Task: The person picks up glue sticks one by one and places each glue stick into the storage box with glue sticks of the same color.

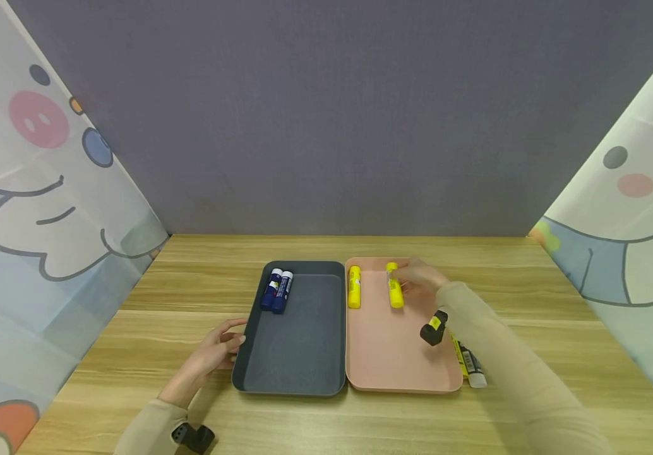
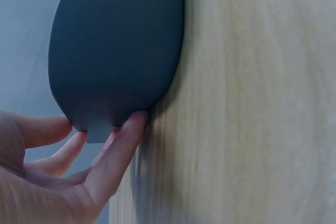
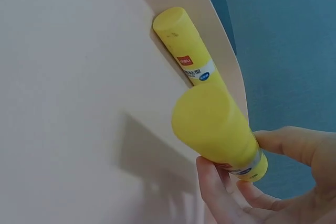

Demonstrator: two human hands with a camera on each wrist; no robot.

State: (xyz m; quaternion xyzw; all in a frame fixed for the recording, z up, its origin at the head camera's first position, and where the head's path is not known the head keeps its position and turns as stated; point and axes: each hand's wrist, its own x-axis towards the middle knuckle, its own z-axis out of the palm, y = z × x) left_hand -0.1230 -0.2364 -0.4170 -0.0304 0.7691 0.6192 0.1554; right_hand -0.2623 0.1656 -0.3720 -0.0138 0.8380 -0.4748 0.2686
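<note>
My right hand (image 1: 419, 275) pinches a yellow glue stick (image 1: 395, 293) between thumb and fingers, over the far part of the pink tray (image 1: 383, 366). In the right wrist view, this glue stick (image 3: 210, 124) is tilted, one end toward the camera, and casts a shadow on the tray. A second yellow glue stick (image 1: 354, 287) lies along the tray's left wall. My left hand (image 1: 213, 351) holds the left side of the dark grey tray (image 1: 304, 385), its fingertips on the rim and outer wall. Two dark blue glue sticks (image 1: 283, 292) with white ends lie in that tray's upper left.
The two trays stand side by side on a wooden table (image 1: 201, 265). Beside the pink tray's right wall, partly under my right forearm, lie a yellow item (image 1: 463, 363) and a dark tube with a white end (image 1: 477, 378). A grey panel (image 1: 349, 126) rises behind the table.
</note>
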